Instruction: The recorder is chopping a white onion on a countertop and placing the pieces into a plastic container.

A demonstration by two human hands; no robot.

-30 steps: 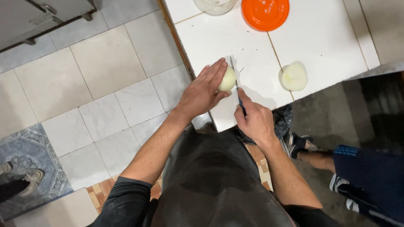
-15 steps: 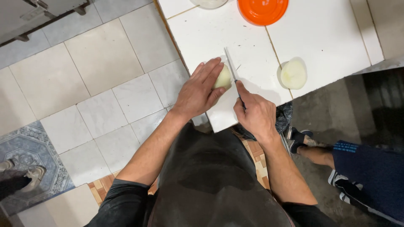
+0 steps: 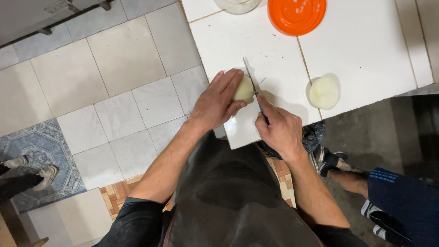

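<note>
Work in hand: slicing a peeled onion half (image 3: pixel 243 89) on the white tiled counter (image 3: pixel 366 41).
Left hand (image 3: pixel 219 103): curled over the onion half, fingers pressing it down on the counter near its front left corner.
Right hand (image 3: pixel 279 130): closed around the handle of a knife (image 3: pixel 254 87), the thin blade lying along the right side of the onion half and pointing away from the person.
Done so far: the onion looks peeled and split; the other half (image 3: pixel 323 91) sits cut face up, well apart to the right, untouched by either hand.
Left to do: no loose slices show on the counter, so the cutting of this half seems barely begun, though the fingers hide most of it and I cannot be sure; the second half is whole.
Counter: glossy white tiles with thin dark joints; an orange round lid or plate (image 3: pixel 297 13) at the far edge, a pale bowl rim (image 3: pixel 238 4) just left of it.
Room: pale square floor tiles (image 3: pixel 119 55) to the left, one patterned blue-grey tile (image 3: pixel 36 151), bare grey floor to the right.
Others nearby: another person's shoe (image 3: pixel 45 174) at far left, and a leg in dark blue shorts (image 3: pixel 402 192) at lower right.
</note>
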